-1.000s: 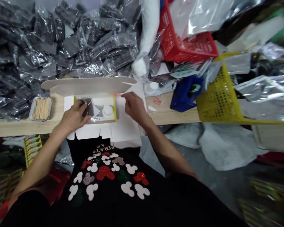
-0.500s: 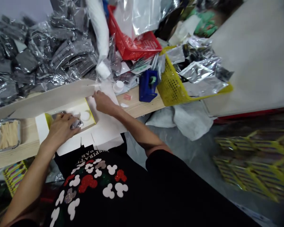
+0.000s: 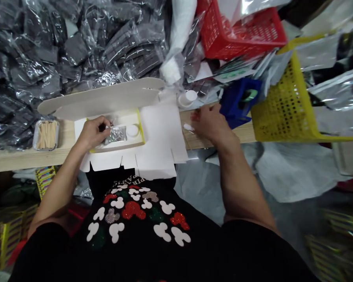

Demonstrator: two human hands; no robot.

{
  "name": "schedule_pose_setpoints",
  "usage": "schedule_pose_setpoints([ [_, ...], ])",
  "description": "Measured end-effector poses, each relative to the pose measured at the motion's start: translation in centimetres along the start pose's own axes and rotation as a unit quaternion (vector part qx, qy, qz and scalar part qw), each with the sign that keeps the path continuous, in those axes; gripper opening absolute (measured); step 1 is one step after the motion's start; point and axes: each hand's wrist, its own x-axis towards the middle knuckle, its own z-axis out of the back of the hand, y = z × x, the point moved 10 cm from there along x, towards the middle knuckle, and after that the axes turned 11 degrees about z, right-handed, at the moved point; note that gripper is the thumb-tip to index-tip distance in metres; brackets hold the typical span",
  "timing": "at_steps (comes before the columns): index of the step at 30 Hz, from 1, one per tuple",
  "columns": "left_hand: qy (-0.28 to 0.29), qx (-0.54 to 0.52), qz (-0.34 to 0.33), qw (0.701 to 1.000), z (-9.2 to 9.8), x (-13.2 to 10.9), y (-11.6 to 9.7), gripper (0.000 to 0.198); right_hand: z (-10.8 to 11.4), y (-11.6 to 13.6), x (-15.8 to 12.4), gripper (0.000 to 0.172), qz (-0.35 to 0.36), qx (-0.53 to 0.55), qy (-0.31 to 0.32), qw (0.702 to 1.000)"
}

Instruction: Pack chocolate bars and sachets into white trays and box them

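Observation:
An opened white carton (image 3: 122, 147) with yellow inner edges lies on the bench, its long lid flap raised at the back. Inside it, my left hand (image 3: 94, 132) is closed, with thumb and fingertips on a small clear packet (image 3: 117, 134) of silvery contents. A round white cap-like piece (image 3: 132, 131) sits beside that packet. To the right, my right hand (image 3: 211, 123) is curled down to the bench, its fingertips closed at a small red packet (image 3: 195, 115), partly covered and slightly blurred. A small white piece (image 3: 188, 127) lies just by these fingers.
White card sheets (image 3: 161, 137) lie right of the carton. Behind stand a white bottle (image 3: 187, 98), a blue tape dispenser (image 3: 238, 102), a red basket (image 3: 244, 43) and a yellow basket (image 3: 282, 105). Bagged grey pieces (image 3: 76, 51) heap at back left. A tray of wooden sticks (image 3: 46, 135) sits left.
My right hand has left the carton's right flap and moved right to the small red packet. My left hand stays in the carton at the clear packet. The view has shifted.

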Motion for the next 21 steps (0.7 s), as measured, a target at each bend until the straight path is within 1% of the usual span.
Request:
schedule_pose_setpoints([
  [3,0.040,0.016,-0.041,0.998,-1.1,-0.2,-1.3,0.035,0.2,0.2,-0.1,0.050,-0.059,-0.065,-0.042,0.995],
  [5,0.063,0.050,-0.058,0.995,-1.7,-0.5,-2.0,0.045,0.0,0.6,0.1,0.056,-0.079,-0.072,-0.035,0.994],
  [6,0.054,0.061,-0.062,0.995,-1.6,-0.7,-2.2,0.048,0.0,0.6,0.2,0.059,-0.092,-0.071,-0.028,0.993],
  [7,0.027,0.067,-0.067,0.995,-1.0,-1.0,-2.5,0.048,0.1,0.5,0.3,0.062,-0.108,-0.072,-0.020,0.991],
  [9,-0.040,0.082,-0.094,0.991,0.5,-2.2,-2.9,0.048,0.6,0.6,0.6,0.060,-0.139,-0.080,0.010,0.987],
  [10,-0.058,0.103,-0.116,0.986,0.8,-3.0,-3.2,0.048,0.9,0.9,0.7,0.057,-0.151,-0.090,0.030,0.984],
  [11,-0.058,0.135,-0.137,0.980,0.7,-3.8,-3.3,0.048,1.5,1.4,0.8,0.052,-0.161,-0.101,0.046,0.981],
  [12,-0.038,0.177,-0.151,0.972,0.0,-4.5,-3.1,0.048,2.2,2.2,1.0,0.046,-0.166,-0.108,0.054,0.979],
  [14,0.021,0.255,-0.155,0.954,-1.6,-5.6,-2.0,0.047,3.2,4.8,1.4,0.033,-0.173,-0.078,0.058,0.980],
  [15,0.041,0.281,-0.149,0.947,-2.2,-6.0,-1.4,0.047,3.3,6.5,1.6,0.026,-0.170,-0.031,0.059,0.983],
  [16,0.051,0.298,-0.143,0.943,-2.7,-6.2,-0.9,0.048,2.8,8.7,1.9,0.021,-0.157,0.034,0.069,0.985],
  [17,0.055,0.308,-0.138,0.940,-2.9,-6.3,-0.5,0.049,1.9,11.2,2.3,0.018,-0.131,0.105,0.087,0.982],
  [19,0.055,0.325,-0.135,0.934,-3.4,-6.3,-0.3,0.052,-0.5,17.0,3.3,0.013,-0.050,0.214,0.127,0.967],
  [21,0.054,0.339,-0.138,0.929,-3.7,-6.2,-0.3,0.056,-2.5,22.1,4.5,0.012,0.046,0.245,0.137,0.959],
])
